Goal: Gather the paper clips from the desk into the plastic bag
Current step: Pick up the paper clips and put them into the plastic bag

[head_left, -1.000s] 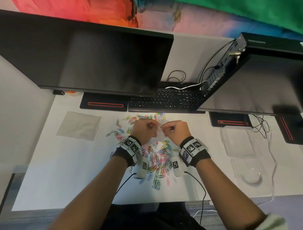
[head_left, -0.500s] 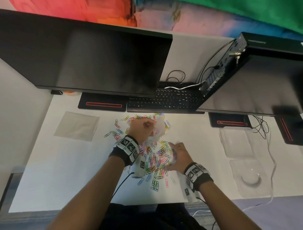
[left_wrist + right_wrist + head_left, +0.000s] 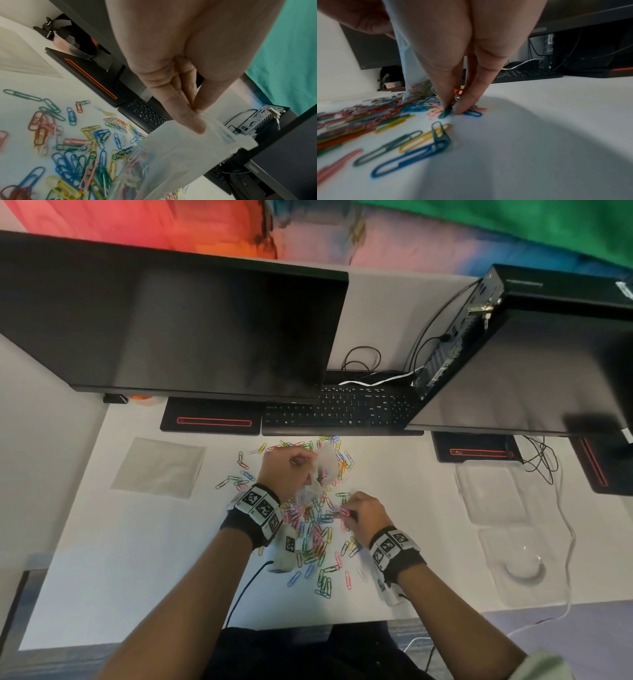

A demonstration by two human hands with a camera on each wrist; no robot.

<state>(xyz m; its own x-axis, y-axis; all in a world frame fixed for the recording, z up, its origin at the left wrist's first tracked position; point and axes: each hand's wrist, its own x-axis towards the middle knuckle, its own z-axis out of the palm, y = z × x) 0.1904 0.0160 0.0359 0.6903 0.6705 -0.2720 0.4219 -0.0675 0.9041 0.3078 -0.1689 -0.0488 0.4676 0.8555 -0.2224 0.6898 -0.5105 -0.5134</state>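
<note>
Coloured paper clips point(image 3: 313, 537) lie scattered in a heap on the white desk point(image 3: 137, 559), in front of the keyboard. My left hand point(image 3: 291, 470) holds a small clear plastic bag point(image 3: 180, 152) up by its rim, pinched between thumb and fingers point(image 3: 197, 125); several clips show inside its lower part. My right hand point(image 3: 356, 513) is down on the heap to the right of the bag. Its fingertips point(image 3: 458, 109) pinch a small bunch of clips point(image 3: 447, 112) against the desk, a green one lowest.
A black keyboard point(image 3: 342, 412) and two monitors point(image 3: 191, 337) stand behind the heap. Another flat plastic bag point(image 3: 159, 467) lies at the left. Clear plastic trays point(image 3: 493, 498) and loose cables point(image 3: 544, 460) are at the right. The desk's front edge point(image 3: 205, 635) is near my body.
My right hand left the bag's rim, dropped toward me onto the heap and closed its fingertips on clips. The left hand kept the bag raised, nearly in place.
</note>
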